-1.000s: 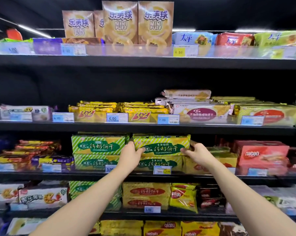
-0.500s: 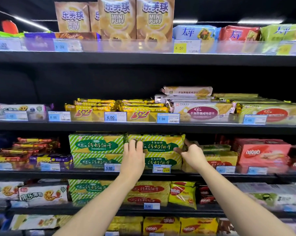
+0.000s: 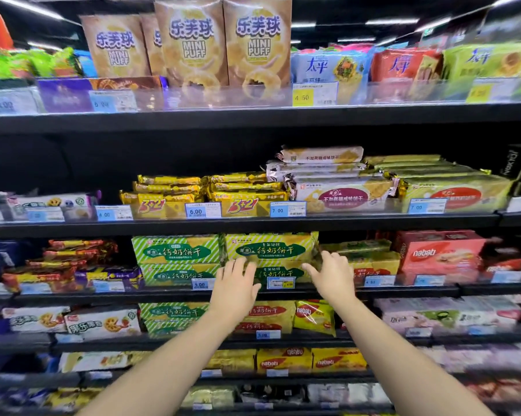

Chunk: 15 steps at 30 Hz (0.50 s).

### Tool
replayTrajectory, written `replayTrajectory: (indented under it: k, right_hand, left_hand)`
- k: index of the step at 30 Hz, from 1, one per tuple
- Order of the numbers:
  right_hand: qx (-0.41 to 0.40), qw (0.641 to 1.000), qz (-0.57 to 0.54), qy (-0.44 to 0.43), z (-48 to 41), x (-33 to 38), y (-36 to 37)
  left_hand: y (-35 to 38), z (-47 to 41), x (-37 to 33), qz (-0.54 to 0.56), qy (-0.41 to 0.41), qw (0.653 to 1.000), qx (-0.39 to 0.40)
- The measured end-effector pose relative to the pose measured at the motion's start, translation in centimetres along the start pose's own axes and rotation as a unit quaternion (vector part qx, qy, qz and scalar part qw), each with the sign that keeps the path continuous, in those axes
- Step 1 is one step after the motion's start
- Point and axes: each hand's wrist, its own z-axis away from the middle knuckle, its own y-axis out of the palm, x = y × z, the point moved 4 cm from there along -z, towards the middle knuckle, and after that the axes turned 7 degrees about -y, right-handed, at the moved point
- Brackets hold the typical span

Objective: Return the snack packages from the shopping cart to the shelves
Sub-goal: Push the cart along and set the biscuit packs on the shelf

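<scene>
A green-and-yellow striped biscuit package point(image 3: 271, 249) lies on top of a matching one point(image 3: 278, 273) on the third shelf point(image 3: 169, 294), right of an identical stack point(image 3: 176, 250). My left hand point(image 3: 234, 285) is in front of the stack's lower left, fingers straight and spread, holding nothing. My right hand point(image 3: 332, 273) is at the stack's right end, fingers spread and empty. Whether either hand touches the packages is unclear. The shopping cart is out of view.
Red Nabati boxes point(image 3: 439, 255) and yellow packages point(image 3: 370, 261) sit right of the stack. Yellow 3+2 packs point(image 3: 203, 193) and cracker stacks point(image 3: 340, 190) fill the shelf above; Mini Puff boxes point(image 3: 223, 43) stand on the top shelf. Lower shelves hold more snack packs.
Both hands have let go of the top striped package and drawn back down from it, with fingers now spread. The package stays on the stack.
</scene>
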Motion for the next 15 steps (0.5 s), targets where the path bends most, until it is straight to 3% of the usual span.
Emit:
replayTrajectory:
  k: [8,15]
  right_hand:
    - [0.132,0.983,0.042,-0.118,6.3,3.7,2.3]
    - [0.213,0.964,0.057,-0.147,9.5,9.4,6.1]
  left_hand:
    - [0.3,4.7,1.7,-0.011,-0.011,0.994,0.104]
    - [3.4,8.1,6.8,-0.013,-0.033,0.982,0.187]
